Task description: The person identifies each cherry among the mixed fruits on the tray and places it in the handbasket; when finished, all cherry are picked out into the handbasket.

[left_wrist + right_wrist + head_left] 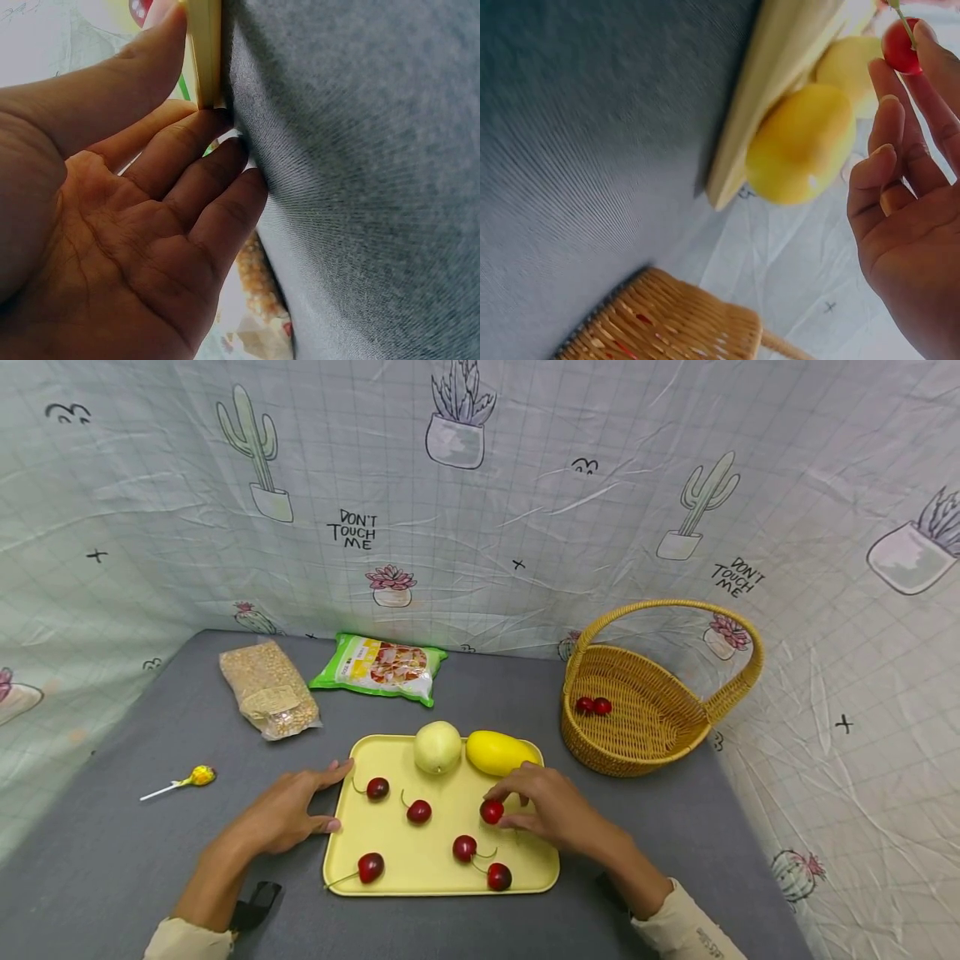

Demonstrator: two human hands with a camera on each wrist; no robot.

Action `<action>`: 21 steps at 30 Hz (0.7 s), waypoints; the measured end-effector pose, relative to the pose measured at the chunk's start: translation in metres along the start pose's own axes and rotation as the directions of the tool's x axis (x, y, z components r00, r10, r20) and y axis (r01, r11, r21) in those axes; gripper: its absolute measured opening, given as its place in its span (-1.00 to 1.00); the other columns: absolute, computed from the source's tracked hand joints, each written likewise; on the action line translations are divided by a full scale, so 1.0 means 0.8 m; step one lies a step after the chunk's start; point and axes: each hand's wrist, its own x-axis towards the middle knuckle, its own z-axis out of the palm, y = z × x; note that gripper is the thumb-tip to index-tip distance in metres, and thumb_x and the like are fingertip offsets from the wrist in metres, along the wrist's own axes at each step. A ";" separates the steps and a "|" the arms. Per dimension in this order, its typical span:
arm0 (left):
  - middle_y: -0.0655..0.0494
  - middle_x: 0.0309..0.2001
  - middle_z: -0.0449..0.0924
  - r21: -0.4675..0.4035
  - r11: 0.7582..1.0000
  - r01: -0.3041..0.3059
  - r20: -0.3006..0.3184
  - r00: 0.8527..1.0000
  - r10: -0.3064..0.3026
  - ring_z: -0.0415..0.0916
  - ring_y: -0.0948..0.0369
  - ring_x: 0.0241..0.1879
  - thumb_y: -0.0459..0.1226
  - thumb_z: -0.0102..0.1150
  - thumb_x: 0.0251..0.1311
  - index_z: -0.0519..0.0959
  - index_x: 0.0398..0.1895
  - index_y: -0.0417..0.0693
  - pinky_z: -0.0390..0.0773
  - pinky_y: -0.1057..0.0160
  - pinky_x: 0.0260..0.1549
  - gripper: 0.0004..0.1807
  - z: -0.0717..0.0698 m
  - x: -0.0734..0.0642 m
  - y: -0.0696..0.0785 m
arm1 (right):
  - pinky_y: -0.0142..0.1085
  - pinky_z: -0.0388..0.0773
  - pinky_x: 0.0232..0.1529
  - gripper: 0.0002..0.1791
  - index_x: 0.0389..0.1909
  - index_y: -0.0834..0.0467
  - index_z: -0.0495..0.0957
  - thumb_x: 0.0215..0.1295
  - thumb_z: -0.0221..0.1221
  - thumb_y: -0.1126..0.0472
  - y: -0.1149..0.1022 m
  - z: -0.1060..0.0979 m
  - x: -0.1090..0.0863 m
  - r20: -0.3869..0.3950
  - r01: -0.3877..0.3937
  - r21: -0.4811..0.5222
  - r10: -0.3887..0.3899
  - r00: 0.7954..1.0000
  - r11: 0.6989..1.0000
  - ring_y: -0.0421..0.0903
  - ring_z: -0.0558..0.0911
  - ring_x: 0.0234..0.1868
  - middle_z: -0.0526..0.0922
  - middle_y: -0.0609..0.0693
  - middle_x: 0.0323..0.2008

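Note:
My right hand (558,810) pinches a red cherry (492,811) between thumb and fingertips, over the right part of a yellow tray (408,883). In the right wrist view this cherry (901,46) shows its green stem. On the tray lie several more dark red cherries (371,867) with stems. A pale green round fruit (437,747) and a yellow oval fruit (495,752) sit along its far edge. With fingers fairly straight, my left hand (288,810) touches the tray's left rim; its thumb (146,71) rests against the rim in the left wrist view.
A wicker basket (637,760) with a tall handle stands at the back right, two cherries (594,705) inside. Behind the tray lie a green-edged packet (382,668) and a clear bag of kernels (270,689). A yellow-wrapped lollipop (198,776) lies at the left.

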 end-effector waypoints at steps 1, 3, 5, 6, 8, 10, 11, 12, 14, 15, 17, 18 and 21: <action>-0.48 0.53 0.26 0.000 1.000 0.000 0.001 1.000 0.000 0.28 -0.46 0.48 -0.12 0.57 0.15 0.28 0.64 -0.12 0.40 -0.46 0.32 0.01 0.000 0.000 0.000 | -0.38 0.59 -0.16 -0.64 0.00 -0.04 0.79 0.16 0.58 0.14 0.000 -0.003 0.000 -0.023 0.002 0.003 -0.002 1.000 1.000 -0.19 0.67 -0.17 0.82 -0.26 -0.13; -0.48 0.53 0.26 -0.001 1.000 -0.002 0.002 1.000 0.002 0.28 -0.46 0.47 -0.13 0.58 0.15 0.28 0.65 -0.12 0.40 -0.46 0.32 0.01 0.000 0.000 0.000 | -0.35 0.60 -0.20 -0.63 0.00 -0.03 0.79 0.15 0.59 0.16 0.000 -0.008 0.001 -0.068 0.013 0.012 -0.012 0.998 1.000 -0.18 0.65 -0.23 0.81 -0.25 -0.14; -0.48 0.52 0.27 -0.002 1.000 -0.007 0.001 1.000 0.007 0.29 -0.46 0.47 -0.13 0.58 0.15 0.29 0.64 -0.12 0.41 -0.46 0.31 0.01 0.000 0.000 -0.001 | -0.31 0.61 -0.25 -0.62 -0.01 -0.04 0.80 0.13 0.59 0.18 0.001 -0.013 0.002 -0.106 0.010 0.022 -0.008 0.994 1.000 -0.17 0.62 -0.27 0.81 -0.24 -0.15; -0.48 0.52 0.27 -0.002 1.000 -0.009 0.000 1.000 0.009 0.29 -0.46 0.47 -0.13 0.58 0.15 0.29 0.64 -0.12 0.41 -0.45 0.31 0.01 0.000 0.000 -0.001 | -0.31 0.60 -0.27 -0.62 0.00 -0.05 0.80 0.13 0.59 0.17 0.001 -0.016 0.002 -0.122 0.002 0.026 0.001 0.993 1.000 -0.16 0.61 -0.30 0.81 -0.25 -0.15; -0.48 0.52 0.27 -0.001 1.000 -0.013 -0.003 1.000 0.013 0.30 -0.45 0.47 -0.13 0.57 0.16 0.29 0.64 -0.12 0.42 -0.45 0.31 0.00 0.000 0.000 -0.002 | -0.30 0.58 -0.32 -0.62 0.00 -0.06 0.80 0.13 0.59 0.17 0.003 -0.021 0.002 -0.151 -0.013 0.028 0.017 0.988 1.000 -0.15 0.58 -0.33 0.81 -0.25 -0.15; -0.48 0.52 0.27 0.000 1.000 -0.016 -0.006 1.000 0.016 0.30 -0.46 0.46 -0.13 0.57 0.16 0.30 0.64 -0.12 0.42 -0.45 0.30 0.00 0.000 0.000 -0.002 | -0.34 0.55 -0.35 -0.62 0.00 -0.07 0.80 0.14 0.59 0.16 0.005 -0.028 0.001 -0.179 -0.033 0.022 0.037 0.983 0.999 -0.15 0.57 -0.35 0.80 -0.23 -0.17; -0.47 0.52 0.28 0.001 1.000 -0.017 -0.008 1.000 0.017 0.30 -0.46 0.46 -0.13 0.57 0.16 0.30 0.64 -0.12 0.43 -0.44 0.30 0.00 0.000 0.000 -0.002 | -0.36 0.53 -0.36 -0.62 0.01 -0.08 0.80 0.15 0.58 0.15 0.006 -0.032 0.001 -0.191 -0.042 0.019 0.045 0.981 0.999 -0.15 0.56 -0.36 0.80 -0.22 -0.18; -0.47 0.52 0.28 0.001 1.000 -0.018 -0.009 1.000 0.018 0.30 -0.46 0.46 -0.13 0.57 0.16 0.30 0.64 -0.12 0.43 -0.44 0.30 0.00 0.000 0.000 -0.002 | -0.38 0.51 -0.37 -0.63 0.01 -0.09 0.79 0.16 0.58 0.14 0.008 -0.036 0.000 -0.204 -0.051 0.016 0.053 0.977 0.999 -0.14 0.55 -0.37 0.79 -0.21 -0.19; -0.47 0.52 0.28 0.002 1.000 -0.018 -0.010 1.000 0.018 0.30 -0.46 0.46 -0.13 0.57 0.16 0.30 0.64 -0.12 0.43 -0.45 0.30 0.00 0.000 -0.001 -0.001 | -0.39 0.49 -0.39 -0.63 0.02 -0.10 0.79 0.18 0.56 0.14 0.011 -0.044 -0.001 -0.230 -0.069 0.017 0.071 0.971 0.997 -0.11 0.55 -0.38 0.78 -0.19 -0.20; -0.47 0.52 0.28 0.003 1.000 -0.018 -0.010 1.000 0.018 0.30 -0.46 0.46 -0.13 0.57 0.16 0.30 0.64 -0.12 0.42 -0.45 0.30 0.00 0.000 -0.001 -0.001 | -0.40 0.48 -0.39 -0.63 0.03 -0.11 0.79 0.20 0.56 0.14 0.012 -0.048 -0.002 -0.244 -0.080 0.017 0.082 0.966 0.997 -0.11 0.55 -0.38 0.77 -0.19 -0.19; -0.47 0.52 0.28 0.002 1.000 -0.017 -0.010 1.000 0.017 0.30 -0.47 0.46 -0.13 0.57 0.16 0.29 0.64 -0.11 0.42 -0.45 0.30 0.00 0.000 -0.001 -0.001 | -0.37 0.51 -0.38 -0.63 0.05 -0.11 0.79 0.21 0.55 0.15 0.016 -0.056 -0.003 -0.271 -0.103 0.030 0.107 0.957 0.994 -0.09 0.55 -0.37 0.77 -0.18 -0.16; -0.47 0.52 0.28 0.004 1.000 -0.016 -0.009 1.000 0.016 0.30 -0.47 0.46 -0.13 0.57 0.16 0.29 0.64 -0.11 0.42 -0.45 0.30 0.00 0.001 -0.001 -0.001 | -0.36 0.51 -0.38 -0.62 0.06 -0.09 0.79 0.21 0.55 0.16 0.019 -0.059 -0.004 -0.287 -0.109 0.039 0.116 0.951 0.993 -0.08 0.55 -0.36 0.77 -0.16 -0.15; -0.47 0.52 0.27 0.004 1.000 -0.016 -0.009 1.000 0.016 0.30 -0.46 0.46 -0.13 0.57 0.16 0.29 0.64 -0.11 0.42 -0.45 0.30 0.00 0.001 -0.001 -0.001 | -0.32 0.54 -0.39 -0.59 0.07 -0.04 0.79 0.17 0.57 0.20 0.028 -0.069 -0.007 -0.343 -0.132 0.059 0.144 0.928 0.990 -0.12 0.55 -0.38 0.77 -0.09 -0.17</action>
